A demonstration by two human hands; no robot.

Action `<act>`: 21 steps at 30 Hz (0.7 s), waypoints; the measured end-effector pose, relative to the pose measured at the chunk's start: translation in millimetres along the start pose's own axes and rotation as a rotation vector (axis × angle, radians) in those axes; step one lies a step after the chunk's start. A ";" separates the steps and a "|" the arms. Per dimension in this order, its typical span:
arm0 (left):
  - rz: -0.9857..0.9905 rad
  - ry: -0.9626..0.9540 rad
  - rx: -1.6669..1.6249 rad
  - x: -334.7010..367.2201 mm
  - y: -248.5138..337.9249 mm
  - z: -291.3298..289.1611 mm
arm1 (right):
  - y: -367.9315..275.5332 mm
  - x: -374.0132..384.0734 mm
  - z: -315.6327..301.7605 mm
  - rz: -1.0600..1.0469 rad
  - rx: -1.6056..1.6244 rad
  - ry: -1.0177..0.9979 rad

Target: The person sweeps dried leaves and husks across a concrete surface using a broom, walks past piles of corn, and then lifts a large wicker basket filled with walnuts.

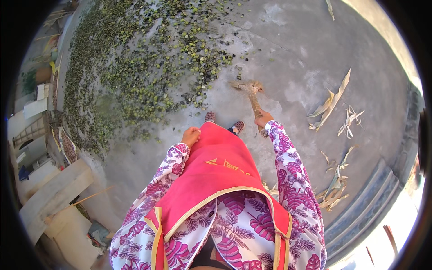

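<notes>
Far left, green and dark round pieces (132, 105) spread thick across the grey floor (288, 58)! Here's the left hand (191, 136), curled at the red apron (218, 148); I can't tell whether it pinches anything. Right of centre, the short broom (255, 104), bristles facing far, handle wrapped in the right hand (264, 118)! Dry leaves (334, 100) lie farther right.

1 head-worn fisheye view, looking down.

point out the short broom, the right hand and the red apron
Short broom (254, 101): head view, on the handle, between bristles and hand
Right hand (263, 118): head view, on the middle of the hand
Red apron (218, 180): head view, on its broad front
</notes>
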State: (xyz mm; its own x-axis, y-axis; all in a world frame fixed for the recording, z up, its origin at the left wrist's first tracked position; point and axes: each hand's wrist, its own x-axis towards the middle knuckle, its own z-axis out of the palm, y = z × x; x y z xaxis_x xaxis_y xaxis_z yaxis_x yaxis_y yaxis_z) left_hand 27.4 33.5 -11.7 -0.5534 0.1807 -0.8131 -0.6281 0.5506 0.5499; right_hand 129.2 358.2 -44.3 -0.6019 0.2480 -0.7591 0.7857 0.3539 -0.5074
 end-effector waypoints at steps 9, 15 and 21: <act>-0.062 -0.055 -0.108 61.8 51.2 -11.5 | -10.4 -7.8 26.5 -0.043 0.706 0.021; -0.014 -0.232 -0.265 102.7 162.5 18.9 | -43.4 -16.6 18.9 0.282 1.298 0.078; -0.002 -0.359 -0.356 129.0 217.4 37.7 | -83.9 55.2 22.7 0.299 1.588 0.140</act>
State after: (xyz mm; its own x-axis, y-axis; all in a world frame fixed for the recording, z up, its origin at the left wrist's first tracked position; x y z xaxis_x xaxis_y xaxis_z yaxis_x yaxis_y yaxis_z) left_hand -159.9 207.2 -4.3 -0.3681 0.4836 -0.7941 -0.8109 0.2508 0.5287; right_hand 33.3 321.7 -52.9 -0.3461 0.2404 -0.9069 0.1655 -0.9358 -0.3112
